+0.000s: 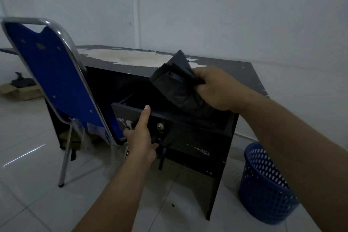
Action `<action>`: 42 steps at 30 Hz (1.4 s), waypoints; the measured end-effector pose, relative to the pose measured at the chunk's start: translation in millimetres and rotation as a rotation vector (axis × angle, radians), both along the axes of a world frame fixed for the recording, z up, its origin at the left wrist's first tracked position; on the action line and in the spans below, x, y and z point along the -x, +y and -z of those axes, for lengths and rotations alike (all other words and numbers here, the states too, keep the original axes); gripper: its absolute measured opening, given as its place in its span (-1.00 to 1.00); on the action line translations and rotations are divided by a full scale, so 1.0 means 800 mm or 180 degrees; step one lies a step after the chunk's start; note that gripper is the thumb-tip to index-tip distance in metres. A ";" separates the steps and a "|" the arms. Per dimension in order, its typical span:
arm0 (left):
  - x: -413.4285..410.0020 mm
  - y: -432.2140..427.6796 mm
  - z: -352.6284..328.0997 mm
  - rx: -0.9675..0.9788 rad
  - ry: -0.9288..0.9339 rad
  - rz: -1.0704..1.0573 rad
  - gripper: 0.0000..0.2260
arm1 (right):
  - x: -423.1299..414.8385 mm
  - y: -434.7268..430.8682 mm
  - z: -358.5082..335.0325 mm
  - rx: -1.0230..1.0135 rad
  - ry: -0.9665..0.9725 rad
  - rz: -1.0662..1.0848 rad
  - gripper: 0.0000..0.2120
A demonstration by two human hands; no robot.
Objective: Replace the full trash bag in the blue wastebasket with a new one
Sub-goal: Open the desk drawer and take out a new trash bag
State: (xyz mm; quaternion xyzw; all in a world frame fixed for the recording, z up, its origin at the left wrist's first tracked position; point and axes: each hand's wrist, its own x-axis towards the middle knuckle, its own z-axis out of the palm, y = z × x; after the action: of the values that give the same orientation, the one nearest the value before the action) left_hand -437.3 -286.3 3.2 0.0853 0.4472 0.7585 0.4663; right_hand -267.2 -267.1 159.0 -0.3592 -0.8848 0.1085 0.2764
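My right hand [216, 88] grips a folded black trash bag [177, 83] and holds it just above the open top drawer [188, 118] of a black desk. My left hand [141, 133] holds the drawer front, its thumb up along the top edge and its fingers curled underneath near the lock. The blue perforated wastebasket [263, 184] stands on the floor to the right of the desk, partly hidden by my right forearm. I cannot see a bag inside it.
The black desk [235, 73] with a peeling top stands against the white wall. A blue chair [54, 73] with a metal frame is close on the left. Flattened cardboard [20, 92] lies on the tiled floor at far left.
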 end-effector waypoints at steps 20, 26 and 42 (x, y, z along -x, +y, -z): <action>0.002 0.066 -0.057 0.0247 0.0159 0.0530 0.31 | -0.052 -0.059 0.125 -0.2736 -0.0845 0.0136 -0.93; 0.001 0.075 -0.048 -0.0145 -0.0008 0.0457 0.04 | -0.051 -0.051 0.172 -0.0724 -0.0776 0.1695 -0.82; 0.000 0.133 -0.031 -0.0298 0.0251 0.0587 -0.23 | -0.067 0.047 0.198 0.0136 0.1897 0.2298 -0.70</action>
State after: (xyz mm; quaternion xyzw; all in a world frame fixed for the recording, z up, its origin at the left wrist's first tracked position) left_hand -436.9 -180.0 28.0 0.1776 0.4195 0.7285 0.5117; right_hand -213.8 -229.6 0.2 -0.6028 -0.5829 0.1220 0.5310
